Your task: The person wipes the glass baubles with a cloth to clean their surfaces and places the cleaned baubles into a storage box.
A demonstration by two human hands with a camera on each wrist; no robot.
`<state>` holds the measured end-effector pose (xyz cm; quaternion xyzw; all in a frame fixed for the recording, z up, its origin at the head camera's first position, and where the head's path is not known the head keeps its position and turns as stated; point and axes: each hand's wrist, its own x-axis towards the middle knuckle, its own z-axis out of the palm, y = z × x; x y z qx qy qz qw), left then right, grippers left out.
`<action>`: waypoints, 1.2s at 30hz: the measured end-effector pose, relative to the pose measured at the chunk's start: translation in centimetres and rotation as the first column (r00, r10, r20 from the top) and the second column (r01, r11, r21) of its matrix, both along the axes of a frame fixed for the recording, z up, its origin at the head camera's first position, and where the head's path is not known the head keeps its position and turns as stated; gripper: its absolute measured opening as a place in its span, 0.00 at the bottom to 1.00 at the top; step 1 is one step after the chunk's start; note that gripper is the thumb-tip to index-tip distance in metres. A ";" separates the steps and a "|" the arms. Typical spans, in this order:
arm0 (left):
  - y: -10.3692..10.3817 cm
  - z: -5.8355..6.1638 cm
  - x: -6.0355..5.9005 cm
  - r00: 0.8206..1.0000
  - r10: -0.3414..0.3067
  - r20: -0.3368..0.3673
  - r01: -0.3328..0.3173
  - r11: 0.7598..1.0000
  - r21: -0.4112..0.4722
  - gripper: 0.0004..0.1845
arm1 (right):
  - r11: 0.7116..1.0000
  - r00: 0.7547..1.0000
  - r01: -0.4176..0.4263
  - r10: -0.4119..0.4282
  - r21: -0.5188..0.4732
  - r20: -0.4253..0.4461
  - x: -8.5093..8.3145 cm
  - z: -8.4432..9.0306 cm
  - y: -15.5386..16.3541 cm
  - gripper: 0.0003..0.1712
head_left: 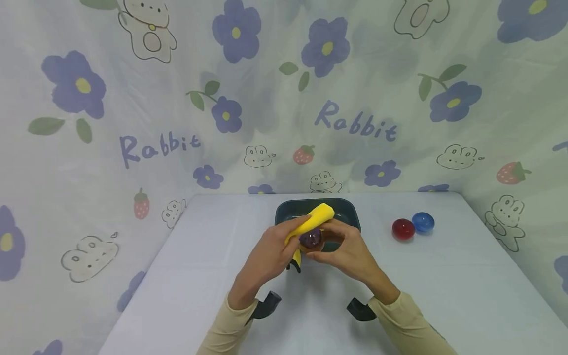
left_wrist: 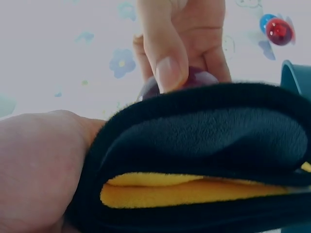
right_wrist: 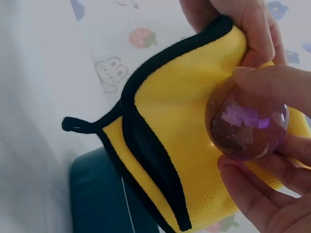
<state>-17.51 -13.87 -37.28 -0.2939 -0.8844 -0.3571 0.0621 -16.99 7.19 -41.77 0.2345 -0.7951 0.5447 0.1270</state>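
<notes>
My left hand point(head_left: 265, 252) grips a folded yellow towel point(head_left: 320, 215) with dark edging and a hanging loop. A clear purple ball point(right_wrist: 248, 124) is pinched between the thumb and fingers of my right hand point(head_left: 352, 249). In the right wrist view the ball lies against the towel's yellow face. From the left wrist, the dark edging and grey inner side of the towel point(left_wrist: 209, 141) hide the lower part of the ball. Both hands meet just over the near side of a dark teal tub point(head_left: 350, 209).
To the right of the tub, a red ball point(head_left: 403, 230) and a blue ball point(head_left: 423, 222) sit side by side on the white table point(head_left: 443, 296). A patterned curtain point(head_left: 275, 98) hangs behind the table and along its sides.
</notes>
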 end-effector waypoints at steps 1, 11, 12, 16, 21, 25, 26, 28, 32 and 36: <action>-0.1 0.0 -0.1 1.000 -0.008 0.006 0.008 1.000 0.004 0.26 | 1.000 1.000 -0.004 0.004 0.004 -0.003 0.0 0.1 0.0 0.34; -0.3 0.2 -0.4 0.994 -0.037 0.104 0.036 0.999 0.016 0.27 | 0.999 0.999 -0.035 0.035 -0.010 -0.017 0.1 0.4 0.5 0.34; -0.3 0.2 -0.4 0.993 -0.039 0.110 0.038 0.999 0.017 0.28 | 0.999 0.999 -0.034 0.034 -0.011 -0.019 0.1 0.4 0.6 0.34; -0.4 0.2 -0.6 0.991 -0.051 0.126 0.049 0.999 0.018 0.28 | 0.999 0.999 -0.028 0.028 -0.019 -0.021 0.2 0.6 0.8 0.34; -0.5 0.2 -0.7 0.987 -0.066 0.144 0.063 0.998 0.024 0.28 | 0.999 0.999 -0.038 0.037 -0.040 -0.032 0.1 0.9 1.1 0.33; -0.8 0.2 -0.7 0.984 -0.063 0.168 0.060 0.998 0.022 0.29 | 0.998 0.999 -0.040 0.038 -0.052 -0.037 0.0 1.1 1.3 0.32; -0.8 0.2 -0.7 0.981 -0.064 0.180 0.060 0.998 0.027 0.29 | 0.998 0.999 -0.038 0.036 -0.055 -0.039 0.0 1.1 1.4 0.32; -0.9 0.3 -0.8 0.975 -0.069 0.209 0.062 0.997 0.041 0.29 | 0.997 0.998 -0.039 0.037 -0.059 -0.044 -0.1 1.1 1.5 0.32; -1.0 0.6 -1.0 0.959 -0.107 0.262 0.086 0.992 0.091 0.29 | 0.997 0.998 -0.033 0.029 -0.074 -0.049 -0.1 1.4 1.8 0.31; -1.2 0.9 -1.1 0.942 -0.137 0.307 0.098 0.986 0.138 0.29 | 0.996 0.999 -0.025 0.022 -0.083 -0.034 -0.2 1.8 1.9 0.31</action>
